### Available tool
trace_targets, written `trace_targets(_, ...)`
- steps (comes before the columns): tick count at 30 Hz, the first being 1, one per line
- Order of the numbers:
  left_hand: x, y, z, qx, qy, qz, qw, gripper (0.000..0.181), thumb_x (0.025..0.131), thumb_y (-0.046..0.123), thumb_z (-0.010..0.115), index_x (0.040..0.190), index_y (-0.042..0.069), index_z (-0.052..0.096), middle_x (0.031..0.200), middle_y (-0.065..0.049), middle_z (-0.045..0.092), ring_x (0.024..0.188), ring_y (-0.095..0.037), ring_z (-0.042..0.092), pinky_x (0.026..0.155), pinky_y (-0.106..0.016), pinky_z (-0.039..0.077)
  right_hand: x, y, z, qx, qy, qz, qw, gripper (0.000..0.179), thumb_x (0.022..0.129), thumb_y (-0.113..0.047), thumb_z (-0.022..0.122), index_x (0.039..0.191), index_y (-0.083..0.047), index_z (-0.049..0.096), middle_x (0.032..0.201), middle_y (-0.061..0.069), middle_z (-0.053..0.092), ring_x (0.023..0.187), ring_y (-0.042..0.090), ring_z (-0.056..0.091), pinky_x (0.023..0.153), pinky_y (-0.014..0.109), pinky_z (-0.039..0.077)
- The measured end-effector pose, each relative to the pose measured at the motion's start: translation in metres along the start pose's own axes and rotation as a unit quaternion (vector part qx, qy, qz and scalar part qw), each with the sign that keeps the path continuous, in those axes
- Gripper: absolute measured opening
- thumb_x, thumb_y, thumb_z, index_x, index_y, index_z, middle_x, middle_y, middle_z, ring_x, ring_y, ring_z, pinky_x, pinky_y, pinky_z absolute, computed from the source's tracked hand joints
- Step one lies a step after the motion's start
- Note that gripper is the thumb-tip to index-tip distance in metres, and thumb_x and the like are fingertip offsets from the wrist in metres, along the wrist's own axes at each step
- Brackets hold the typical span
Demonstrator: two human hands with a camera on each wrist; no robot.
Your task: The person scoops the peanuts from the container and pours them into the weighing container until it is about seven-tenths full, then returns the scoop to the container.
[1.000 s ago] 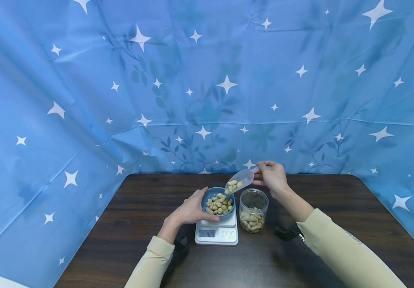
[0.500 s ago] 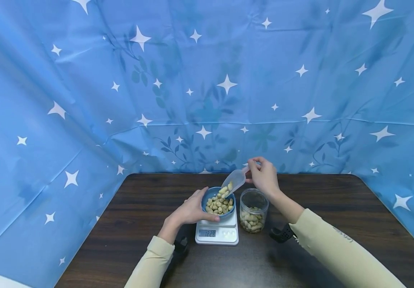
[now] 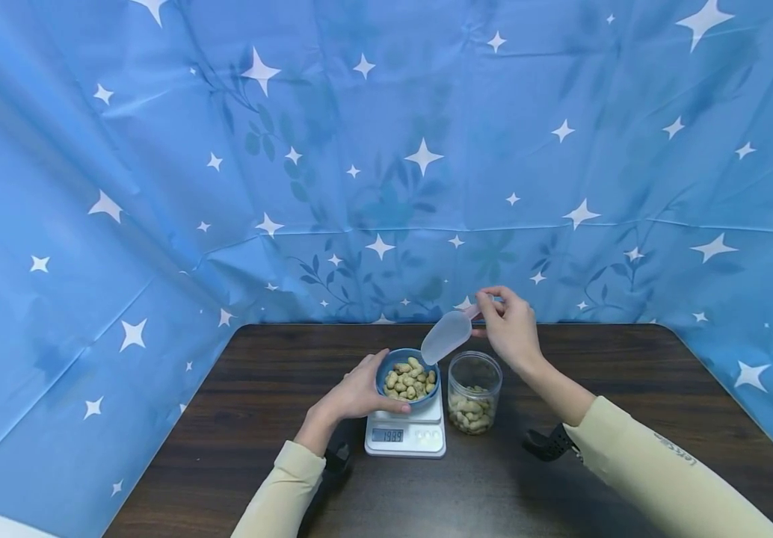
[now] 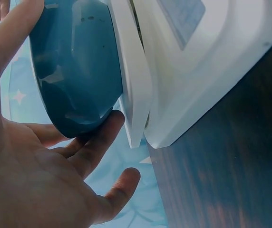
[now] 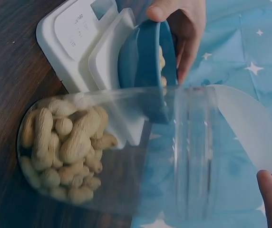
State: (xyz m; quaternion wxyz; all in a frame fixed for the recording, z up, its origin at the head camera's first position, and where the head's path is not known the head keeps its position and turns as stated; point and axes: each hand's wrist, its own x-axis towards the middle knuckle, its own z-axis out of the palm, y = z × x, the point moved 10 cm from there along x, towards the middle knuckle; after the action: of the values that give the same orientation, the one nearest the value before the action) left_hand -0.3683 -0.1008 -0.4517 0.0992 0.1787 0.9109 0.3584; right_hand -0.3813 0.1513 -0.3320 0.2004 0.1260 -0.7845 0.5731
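Observation:
A blue bowl (image 3: 384,368) of unshelled peanuts (image 3: 410,379) sits on a white kitchen scale (image 3: 405,441). My left hand (image 3: 358,388) holds the bowl at its left side, thumb in front and fingers behind; in the left wrist view the fingers (image 4: 100,142) curve round its wall. With my right hand (image 3: 510,329) I pinch the handle of a translucent scoop (image 3: 446,338), tilted with its mouth down over the bowl's right rim. No peanuts show in the scoop. Right of the scale stands a clear jar (image 3: 475,370), partly filled with peanuts (image 5: 74,142).
All of it stands on a dark wooden table (image 3: 279,359) with rounded back corners. Behind the table hangs a blue curtain (image 3: 386,187) with white stars. Below my right forearm, a black strap (image 3: 551,442) is on the wrist.
Peanuts slid from the scoop into the bowl, and the scoop then drew back slightly to the right. The scale's displayed number rose. My left hand stayed on the bowl.

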Motion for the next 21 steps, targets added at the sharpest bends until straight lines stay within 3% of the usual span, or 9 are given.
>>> trace_targets(12, 0.001, 0.002, 0.000, 0.005, 0.001, 0.003, 1.0000, 0.117, 0.076, 0.052, 0.089, 0.162, 0.003, 0.025, 0.161, -0.022, 0.030, 0.142, -0.036, 0.038, 0.113, -0.067, 0.024, -0.011, -0.004, -0.046, -0.003, 0.012, -0.001, 0.9999, 0.040, 0.109, -0.027, 0.053, 0.128, 0.009, 0.058, 0.090, 0.025, 0.073, 0.055, 0.020, 0.068, 0.062, 0.032, 0.060)
trace_targets(17, 0.001, 0.003, 0.000, 0.007, -0.001, 0.000, 1.0000, 0.117, 0.076, 0.051, 0.089, 0.162, 0.003, 0.025, 0.161, -0.021, 0.030, 0.143, -0.036, 0.038, 0.113, -0.068, 0.023, -0.018, 0.002, -0.056, -0.024, 0.026, 0.002, 0.9994, 0.039, 0.109, -0.025, 0.054, 0.127, 0.009, 0.059, 0.088, 0.024, 0.073, 0.057, 0.021, 0.070, 0.060, 0.030, 0.059)
trace_targets(21, -0.001, 0.001, 0.000, 0.007, -0.002, -0.003, 1.0000, 0.117, 0.076, 0.052, 0.089, 0.162, 0.004, 0.024, 0.162, -0.021, 0.029, 0.143, -0.036, 0.037, 0.114, -0.068, 0.022, -0.026, 0.011, -0.054, -0.050, 0.026, 0.007, 0.9984, 0.038, 0.109, -0.026, 0.054, 0.121, 0.009, 0.062, 0.088, 0.021, 0.075, 0.062, 0.025, 0.072, 0.059, 0.032, 0.059)
